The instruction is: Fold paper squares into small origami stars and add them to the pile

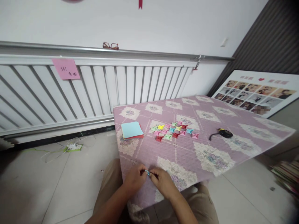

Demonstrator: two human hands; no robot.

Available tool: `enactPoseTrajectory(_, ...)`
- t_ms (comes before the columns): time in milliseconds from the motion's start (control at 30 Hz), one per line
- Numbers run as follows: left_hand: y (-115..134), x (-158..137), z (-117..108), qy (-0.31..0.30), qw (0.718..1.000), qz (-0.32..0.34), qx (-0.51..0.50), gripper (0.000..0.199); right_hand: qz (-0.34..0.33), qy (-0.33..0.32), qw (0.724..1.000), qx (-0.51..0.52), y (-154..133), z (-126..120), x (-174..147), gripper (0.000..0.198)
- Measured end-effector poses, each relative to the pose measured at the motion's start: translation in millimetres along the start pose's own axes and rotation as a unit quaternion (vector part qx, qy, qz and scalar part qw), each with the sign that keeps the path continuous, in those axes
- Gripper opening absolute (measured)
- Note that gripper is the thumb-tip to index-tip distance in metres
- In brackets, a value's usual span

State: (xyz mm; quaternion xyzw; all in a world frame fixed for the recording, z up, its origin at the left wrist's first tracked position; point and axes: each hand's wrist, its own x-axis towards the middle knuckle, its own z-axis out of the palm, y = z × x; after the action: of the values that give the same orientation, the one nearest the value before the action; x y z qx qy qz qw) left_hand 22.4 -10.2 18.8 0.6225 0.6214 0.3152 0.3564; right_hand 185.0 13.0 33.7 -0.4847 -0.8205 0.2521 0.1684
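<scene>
Near the front edge of the table, my left hand [136, 176] and my right hand [163, 180] meet around a small folded piece of light blue paper [147, 172]. Both hands pinch it between thumb and fingers, so most of the paper is hidden. Beyond them, several small folded paper pieces [175, 135] in pink, red, yellow, green and blue lie in loose rows. To their left is a stack of square paper sheets [132, 129], light blue on top with red showing beneath.
A purple patterned cloth covers the table [149, 149]. A black coiled object [225, 133] with a short tail lies on its right side. Behind stands a white radiator [98, 87] with a pink note [66, 69]; glasses [110, 46] rest on the pipe. A power strip [73, 147] lies on the floor.
</scene>
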Motion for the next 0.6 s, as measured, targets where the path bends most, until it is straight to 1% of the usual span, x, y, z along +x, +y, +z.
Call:
enactPoseTrajectory(67,-0.2,0.0,1.3,0.002,1.0,0.0,0.0,0.016,0.005,0.012,1.0,-0.008,-1.0,2.2,-0.3,0.026)
enactPoseTrajectory(267,-4.7,-1.5,8.2,0.01,1.0,0.012,-0.006,0.02,0.023,0.047,0.998,-0.021,-1.8,8.1,1.1,0.019)
enactPoseTrajectory(300,-5.9,-3.0,9.3,0.018,1.0,0.013,-0.019,0.023,0.027,0.054,0.998,-0.019,-2.5,8.1,0.7,0.019)
enactPoseTrajectory(400,-8.3,-11.6,10.8,0.067,0.996,0.012,-0.06,0.038,0.051,0.079,0.996,-0.01,-6.6,8.2,-3.0,0.02)
enactPoseTrajectory(433,-8.0,-15.7,10.4,0.079,0.995,0.024,-0.063,0.042,0.06,0.086,0.994,-0.006,-8.5,8.5,-4.8,0.019)
enactPoseTrajectory(500,-4.8,-24.9,8.0,0.073,0.993,0.08,-0.038,0.049,0.075,0.096,0.993,0.001,-12.9,9.7,-8.6,0.016)
enactPoseTrajectory(567,1.3,-33.0,3.7,0.041,0.989,0.145,0.015,0.051,0.09,0.103,0.99,0.02,-17.6,11.7,-11.9,0.011)
enactPoseTrajectory(600,4.8,-36.0,1.2,0.021,0.985,0.165,0.042,0.051,0.098,0.106,0.989,0.033,-19.9,12.7,-13.2,0.01)
